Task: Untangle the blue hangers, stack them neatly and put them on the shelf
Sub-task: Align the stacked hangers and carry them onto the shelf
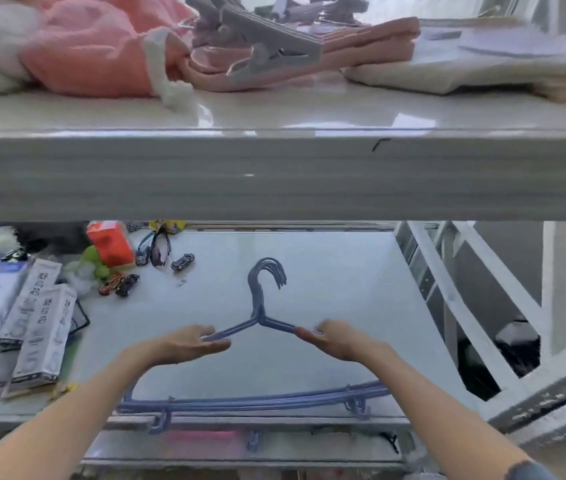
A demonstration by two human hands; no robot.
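Stacked blue hangers (260, 306) lying flat on the shelf (343, 271) — hooks aligned, pointing away. Left hand (191, 342) and right hand (337, 339) flank the sloping shoulders, fingers straight, touching, not clenched.

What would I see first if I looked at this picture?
First, the stack of blue hangers lying on the lower shelf, hooks lined up, with the left hand and right hand at its two shoulders. Next, the fluffy pink clothes on the upper shelf, far left. Toy cars sit left of the hangers.
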